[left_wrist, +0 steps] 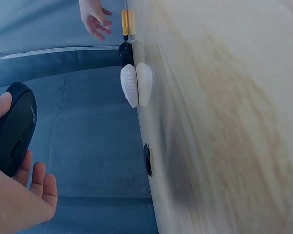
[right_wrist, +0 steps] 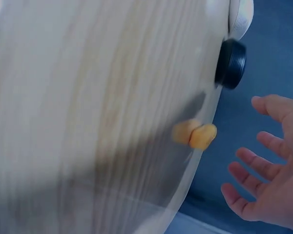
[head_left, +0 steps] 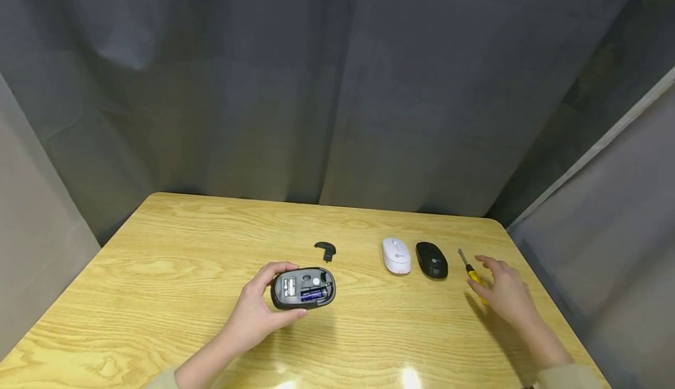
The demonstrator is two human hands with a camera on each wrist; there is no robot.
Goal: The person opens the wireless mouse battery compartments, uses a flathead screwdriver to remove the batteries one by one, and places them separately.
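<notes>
My left hand (head_left: 255,313) grips a black computer mouse (head_left: 279,300) by its two long edges, its underside facing up. The battery bay is uncovered, and a blue battery (head_left: 313,294) lies in it. In the left wrist view the dark top shell of this mouse (left_wrist: 15,127) shows between thumb and fingers. Over a yellow-handled screwdriver (head_left: 473,274) hovers my right hand (head_left: 506,292), fingers spread and holding nothing. The right wrist view shows the handle end of the screwdriver (right_wrist: 203,137) on the table, apart from the fingers.
A small black battery cover (head_left: 327,250) lies beyond the held mouse. To the right, a white mouse (head_left: 396,255) and a second black mouse (head_left: 432,260) sit side by side on the wooden table (head_left: 158,272). Dark curtains (head_left: 253,84) hang behind the table.
</notes>
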